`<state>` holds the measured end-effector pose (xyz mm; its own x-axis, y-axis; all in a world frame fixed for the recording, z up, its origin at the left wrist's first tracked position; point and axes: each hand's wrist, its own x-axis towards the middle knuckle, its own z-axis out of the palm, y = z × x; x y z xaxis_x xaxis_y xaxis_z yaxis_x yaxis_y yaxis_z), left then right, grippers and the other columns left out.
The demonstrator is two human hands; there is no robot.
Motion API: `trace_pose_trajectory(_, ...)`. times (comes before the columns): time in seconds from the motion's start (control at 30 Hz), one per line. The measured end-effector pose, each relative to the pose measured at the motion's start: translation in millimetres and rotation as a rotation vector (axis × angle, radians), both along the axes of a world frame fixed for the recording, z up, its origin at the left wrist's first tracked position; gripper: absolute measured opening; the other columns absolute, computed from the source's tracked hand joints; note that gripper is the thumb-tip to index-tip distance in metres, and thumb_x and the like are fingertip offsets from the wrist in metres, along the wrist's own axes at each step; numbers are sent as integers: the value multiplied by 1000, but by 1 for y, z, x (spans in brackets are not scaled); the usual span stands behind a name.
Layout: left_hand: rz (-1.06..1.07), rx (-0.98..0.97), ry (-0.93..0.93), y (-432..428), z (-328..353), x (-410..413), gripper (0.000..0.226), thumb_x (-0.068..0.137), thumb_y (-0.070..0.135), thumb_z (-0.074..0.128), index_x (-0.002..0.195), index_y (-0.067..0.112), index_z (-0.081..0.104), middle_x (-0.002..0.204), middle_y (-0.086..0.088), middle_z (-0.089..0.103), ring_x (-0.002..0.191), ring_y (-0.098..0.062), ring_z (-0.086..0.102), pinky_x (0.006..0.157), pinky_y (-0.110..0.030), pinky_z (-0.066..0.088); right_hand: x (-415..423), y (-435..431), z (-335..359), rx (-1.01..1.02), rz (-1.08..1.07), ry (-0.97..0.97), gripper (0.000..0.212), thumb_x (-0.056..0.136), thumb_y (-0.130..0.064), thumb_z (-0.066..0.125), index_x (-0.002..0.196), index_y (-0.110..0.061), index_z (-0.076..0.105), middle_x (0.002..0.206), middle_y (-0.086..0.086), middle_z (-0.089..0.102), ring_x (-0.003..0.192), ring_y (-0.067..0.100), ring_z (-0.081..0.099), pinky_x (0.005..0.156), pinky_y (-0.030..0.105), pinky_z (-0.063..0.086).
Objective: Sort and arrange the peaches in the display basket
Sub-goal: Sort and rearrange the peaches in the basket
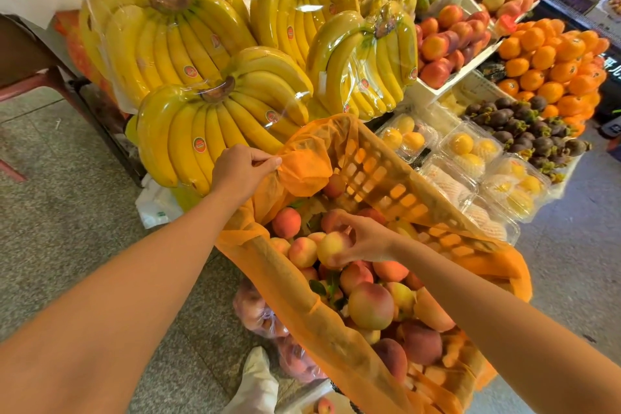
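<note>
Gripping one pale yellow-pink peach [332, 247]: right hand [364, 242], fingers curled round the fruit from its right side. Whether the fruit sits on its neighbours or is lifted just off them cannot be told.

Pinching a fold of the orange liner [302, 175]: left hand [243, 166], thumb and fingers clamped on the cloth, up and to the left of the right-hand grip, at the far corner of the display basket [379, 178].

Heap of peaches [369, 306]: lies below and on the near side of the grip and fills the basket to its rim there.

Long axis of the basket: runs from the near heap, past the grip, to the far corner.

Open room: beyond the grip, where only a few peaches lie loosely under the lifted liner. This looks like the likeliest spot for the held fruit, and the right hand is the nearer one to it.

Edges: the slotted basket wall is close on the right of the grip, and the draped liner edge is on the left.

Adjacent stock: bananas [188, 44] are beyond the left hand, and clear boxes of yellow fruit [470, 148] stand outside the right wall.
</note>
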<state>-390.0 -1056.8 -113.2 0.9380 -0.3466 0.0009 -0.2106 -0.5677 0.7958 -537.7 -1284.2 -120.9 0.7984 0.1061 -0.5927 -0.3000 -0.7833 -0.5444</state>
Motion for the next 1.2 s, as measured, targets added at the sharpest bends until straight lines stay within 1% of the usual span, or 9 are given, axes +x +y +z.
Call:
trace_pose_trajectory(0.17,1,8,-9,1,-1,1,28,87,41,66,100,19,77,102,0,74,96,-16,67,77,-34,53,-5,6,-9,-149,213,-118,60,71,-29,82,123,-22,53,118,-3,51,100,11,43,82,30,42)
trace_pose_trajectory(0.33,-17,17,-16,1,2,-1,28,88,40,65,100,18,77,102,0,74,97,-17,66,78,-36,54,-4,3,-8,-170,229,-49,58,80,-31,75,132,-28,49,127,-2,48,112,16,41,95,35,37)
trace_pose_trajectory(0.47,-38,112,-46,-6,10,2,34,86,48,63,105,22,74,106,2,70,98,-19,62,75,-31,47,4,-2,-8,36,58,-22,40,87,-30,69,125,-25,57,118,-10,53,108,12,52,91,28,46)
trace_pose_trajectory(0.6,-127,105,-42,-19,13,7,43,83,50,66,118,24,67,119,2,64,106,-18,58,84,-33,46,24,-13,-15,71,-211,-146,42,88,-39,67,124,-18,59,118,-3,63,108,14,59,96,36,49)
trace_pose_trajectory(0.7,-244,90,43,-24,6,15,52,82,47,70,128,24,61,130,1,61,116,-17,56,93,-32,43,40,-18,-28,-11,-344,-180,53,91,-38,63,136,-14,48,131,5,56,118,20,54,98,35,46)
trace_pose_trajectory(0.87,-348,-22,184,-25,-2,30,52,84,35,71,132,17,58,134,-2,58,122,-16,54,99,-27,41,63,-10,-60,-148,-373,-105,59,96,-39,55,144,-8,38,141,16,49,126,32,47,104,40,40)
trace_pose_trajectory(0.93,-365,-69,233,-23,-5,33,53,84,34,71,132,18,57,135,-2,57,123,-14,53,103,-31,42,70,-3,-69,-205,-403,-184,70,95,-34,58,152,-12,23,150,18,34,136,34,35,108,38,33)
trace_pose_trajectory(1.0,-364,-99,257,-22,-7,34,53,84,34,71,133,19,57,135,0,57,123,-12,52,105,-33,42,73,0,-77,-256,-418,-235,79,92,-31,62,154,-15,16,153,20,21,137,38,30,108,38,33)
trace_pose_trajectory(1.2,-358,-144,276,-20,-8,32,54,84,34,71,134,19,57,133,1,59,121,-10,54,104,-35,45,73,6,-87,-316,-435,-317,64,86,-27,69,141,-14,37,140,16,36,123,36,45,95,42,44)
